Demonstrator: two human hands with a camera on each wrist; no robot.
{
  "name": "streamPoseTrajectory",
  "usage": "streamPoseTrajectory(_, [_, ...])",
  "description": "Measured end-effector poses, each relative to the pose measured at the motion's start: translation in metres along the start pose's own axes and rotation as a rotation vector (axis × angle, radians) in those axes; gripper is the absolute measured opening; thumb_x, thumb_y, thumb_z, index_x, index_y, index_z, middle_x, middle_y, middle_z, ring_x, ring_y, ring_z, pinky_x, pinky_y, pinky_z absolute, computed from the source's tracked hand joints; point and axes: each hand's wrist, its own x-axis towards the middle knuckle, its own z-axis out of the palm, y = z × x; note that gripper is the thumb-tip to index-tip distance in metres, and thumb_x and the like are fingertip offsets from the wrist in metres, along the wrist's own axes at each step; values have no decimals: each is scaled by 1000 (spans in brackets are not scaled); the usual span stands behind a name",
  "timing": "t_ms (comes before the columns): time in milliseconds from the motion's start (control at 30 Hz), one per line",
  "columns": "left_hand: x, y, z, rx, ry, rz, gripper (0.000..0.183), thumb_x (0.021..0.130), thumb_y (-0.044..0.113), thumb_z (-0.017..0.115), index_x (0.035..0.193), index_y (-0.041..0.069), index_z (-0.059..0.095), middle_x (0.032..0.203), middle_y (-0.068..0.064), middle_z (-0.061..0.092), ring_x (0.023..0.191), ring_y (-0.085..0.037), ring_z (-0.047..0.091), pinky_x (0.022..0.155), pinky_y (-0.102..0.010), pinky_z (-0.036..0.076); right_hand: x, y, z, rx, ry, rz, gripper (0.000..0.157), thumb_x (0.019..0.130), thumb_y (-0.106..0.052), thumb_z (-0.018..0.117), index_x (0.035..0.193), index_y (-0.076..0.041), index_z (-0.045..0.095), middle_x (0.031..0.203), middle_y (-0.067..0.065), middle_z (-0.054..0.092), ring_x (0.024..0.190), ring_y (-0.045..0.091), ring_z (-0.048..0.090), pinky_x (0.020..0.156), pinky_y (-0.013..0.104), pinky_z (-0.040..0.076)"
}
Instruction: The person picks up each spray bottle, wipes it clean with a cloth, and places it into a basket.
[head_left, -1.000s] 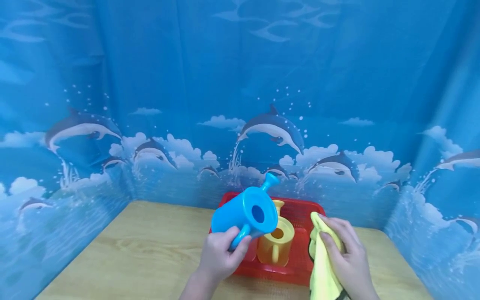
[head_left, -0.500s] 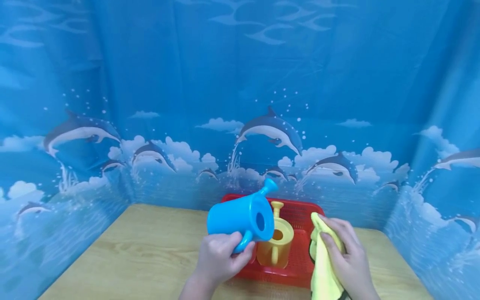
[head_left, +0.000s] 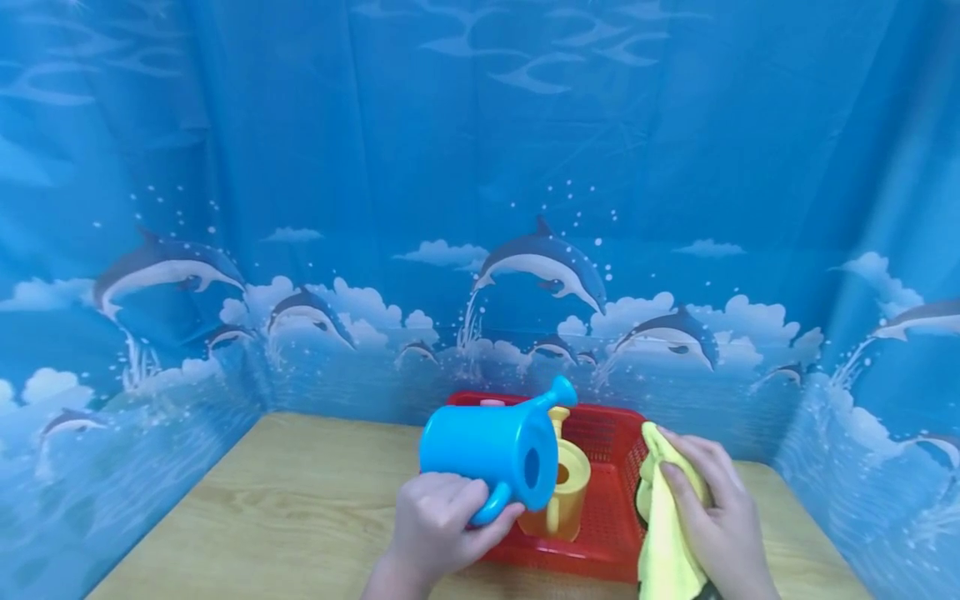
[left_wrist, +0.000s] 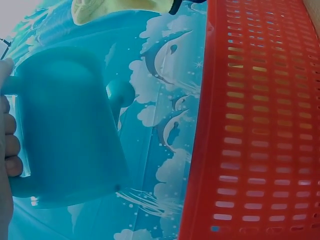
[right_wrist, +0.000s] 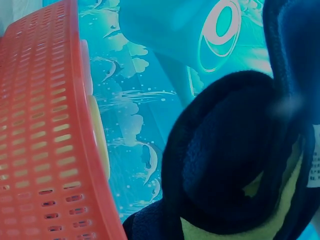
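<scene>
My left hand (head_left: 446, 525) grips the handle of a blue toy watering can (head_left: 476, 446), which it holds tipped on its side above the left part of a red basket (head_left: 600, 558). The can's spout points up and to the right, and its top opening faces right. In the left wrist view curled fingers (left_wrist: 11, 145) wrap the handle of the can (left_wrist: 70, 130). To the right, my right hand (head_left: 720, 508) holds a folded yellow cloth (head_left: 667, 533) by the basket's right side. The right wrist view shows the cloth's dark side (right_wrist: 225, 150) close up.
A yellow watering can (head_left: 573, 492) stands inside the basket, partly behind the blue one. Something pink (head_left: 492, 402) shows at the basket's back left. The basket stands on a wooden table (head_left: 300, 492), with a blue dolphin-print curtain (head_left: 450, 167) behind and at the sides.
The left hand has turned the blue watering can, so its opening faces more to the right and its spout sits lower. The right hand with the cloth has shifted slightly right.
</scene>
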Motion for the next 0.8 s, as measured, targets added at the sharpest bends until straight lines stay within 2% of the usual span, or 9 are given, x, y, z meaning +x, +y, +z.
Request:
streamPoseTrajectory(167, [0, 0, 0, 7, 29, 15, 39, 87, 46, 54, 60, 20, 43, 48, 11, 41, 43, 1, 35, 51, -5, 30, 1, 1, -2, -8, 18, -4, 38, 86, -2, 58, 121, -15, 58, 109, -10, 51, 98, 6, 45, 74, 11, 38])
streamPoseTrajectory(533, [7, 0, -1, 21, 145, 115, 40, 87, 43, 55, 58, 18, 44, 48, 10, 43, 44, 1, 38, 52, -5, 33, 7, 2, -7, 31, 36, -57, 37, 84, 3, 58, 119, -9, 58, 108, -8, 53, 100, 7, 46, 79, 9, 38])
streamPoseTrajectory(700, [8, 2, 0, 11, 166, 157, 40, 86, 42, 57, 57, 18, 43, 48, 10, 42, 44, 2, 37, 53, -5, 31, 6, 1, -7, 41, 17, -29, 36, 84, 2, 58, 119, -8, 58, 109, -9, 53, 100, 7, 47, 80, 10, 39])
streamPoseTrajectory(800, [7, 4, 2, -9, 159, 210, 38, 82, 43, 62, 58, 19, 44, 49, 12, 43, 46, 3, 39, 56, -4, 32, 5, 2, -6, 58, 5, -1, 35, 85, 2, 57, 119, -7, 57, 109, -9, 53, 100, 7, 48, 79, 9, 40])
